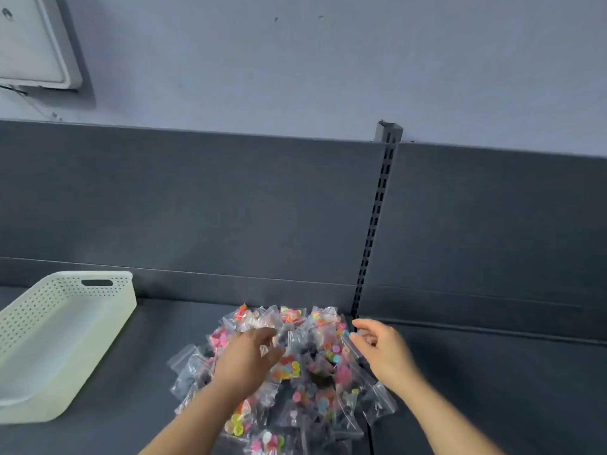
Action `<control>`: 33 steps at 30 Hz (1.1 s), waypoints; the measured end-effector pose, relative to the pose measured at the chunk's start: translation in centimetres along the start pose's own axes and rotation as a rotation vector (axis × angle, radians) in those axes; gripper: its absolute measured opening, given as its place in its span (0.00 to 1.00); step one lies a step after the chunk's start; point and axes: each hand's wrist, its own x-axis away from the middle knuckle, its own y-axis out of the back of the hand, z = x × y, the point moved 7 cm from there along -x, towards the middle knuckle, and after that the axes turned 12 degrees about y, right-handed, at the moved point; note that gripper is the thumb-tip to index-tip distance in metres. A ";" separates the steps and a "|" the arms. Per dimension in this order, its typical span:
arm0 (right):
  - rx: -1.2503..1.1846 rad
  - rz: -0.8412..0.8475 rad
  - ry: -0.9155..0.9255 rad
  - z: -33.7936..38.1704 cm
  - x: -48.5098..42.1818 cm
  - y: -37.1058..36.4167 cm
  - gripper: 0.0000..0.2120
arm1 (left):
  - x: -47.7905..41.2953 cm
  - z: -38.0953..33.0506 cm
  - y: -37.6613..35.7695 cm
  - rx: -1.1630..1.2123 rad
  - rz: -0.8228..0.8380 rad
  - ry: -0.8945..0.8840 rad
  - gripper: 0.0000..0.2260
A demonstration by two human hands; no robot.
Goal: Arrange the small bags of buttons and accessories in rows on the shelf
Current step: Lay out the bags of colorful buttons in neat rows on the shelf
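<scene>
A heap of small clear zip bags (312,366) filled with colourful buttons lies on the dark grey shelf (147,372), in the lower middle of the view. My left hand (244,359) rests on top of the heap's left side, fingers bent over the bags. At the heap's right edge my right hand (382,351) hovers with its fingers curled and slightly apart, touching the edge of a bag. Whether either hand actually grips a bag is not clear.
A white perforated plastic basket (19,326) with nothing in it stands on the shelf at the left. The shelf's dark back panel (230,208) rises behind the heap. A slotted upright (374,224) and a seam split the shelf just right of the heap.
</scene>
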 end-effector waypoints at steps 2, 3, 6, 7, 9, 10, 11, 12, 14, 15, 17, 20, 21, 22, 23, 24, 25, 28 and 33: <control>0.029 0.007 -0.025 -0.5 -0.4 -0.2 0.16 | -0.4 -0.2 -1.5 -0.122 0.070 0.011 0.18; 0.047 0.015 -0.027 -0.9 -0.5 -0.4 0.16 | -0.4 -0.3 -2.3 -0.151 0.111 0.003 0.16; 0.085 0.074 -0.064 -1.8 -1.0 -1.3 0.16 | -0.2 -0.4 -3.3 -0.152 0.176 -0.005 0.04; 0.099 0.095 -0.071 -2.2 -1.2 -1.6 0.16 | -0.5 -0.1 -3.3 -0.121 0.166 0.008 0.03; 0.137 0.143 -0.098 -2.8 -1.7 -2.3 0.16 | -0.9 0.3 -2.5 -0.029 0.114 0.027 0.03; 0.154 0.162 -0.112 -3.3 -1.9 -2.7 0.16 | -1.0 0.4 -1.9 0.050 0.085 0.039 0.06; 0.159 0.176 -0.127 -3.9 -2.1 -3.0 0.16 | -1.1 0.5 -1.4 0.156 0.083 0.059 0.08; 0.156 0.190 -0.145 -4.3 -2.2 -3.4 0.16 | -1.2 0.7 -1.0 0.274 0.100 0.081 0.09; 0.117 0.177 -0.172 -4.8 -2.6 -3.5 0.14 | -1.6 0.9 -0.4 0.477 0.157 0.142 0.06; 0.085 0.141 -0.177 -4.8 -2.7 -3.4 0.12 | -1.8 0.9 -0.3 0.530 0.179 0.170 0.04; -0.008 0.041 -0.189 -4.6 -2.8 -2.6 0.06 | -2.4 0.3 -0.7 0.630 0.241 0.220 0.04; -0.130 -0.081 -0.183 -3.9 -2.5 -1.0 0.07 | -3.1 -1.6 -1.9 0.678 0.344 0.280 0.10; -0.163 -0.108 -0.182 -3.8 -2.3 -0.5 0.08 | -3.5 -2.3 -2.3 0.620 0.335 0.260 0.11; -0.197 -0.127 -0.186 -3.7 -2.1 -0.1 0.08 | -3.8 -3.0 -2.8 0.538 0.325 0.234 0.12; -0.233 -0.132 -0.187 -3.7 -1.8 0.2 0.07 | -4.1 -3.4 -3.4 0.405 0.317 0.205 0.16; -0.258 -0.126 -0.184 -3.6 -1.7 0.4 0.07 | -4.4 -3.8 -4.1 0.243 0.302 0.170 0.20; -0.270 -0.112 -0.179 -3.6 -1.5 0.5 0.07 | -4.6 -4.2 -4.7 0.092 0.288 0.138 0.22; -0.276 -0.049 -0.169 -3.4 -1.4 0.2 0.09 | -5.2 -4.7 -5.9 0.007 0.236 0.088 0.12; -0.265 0.193 -0.138 -2.9 -1.7 -3.0 0.12 | -4.9 -3.2 -5.2 0.461 0.186 0.186 0.11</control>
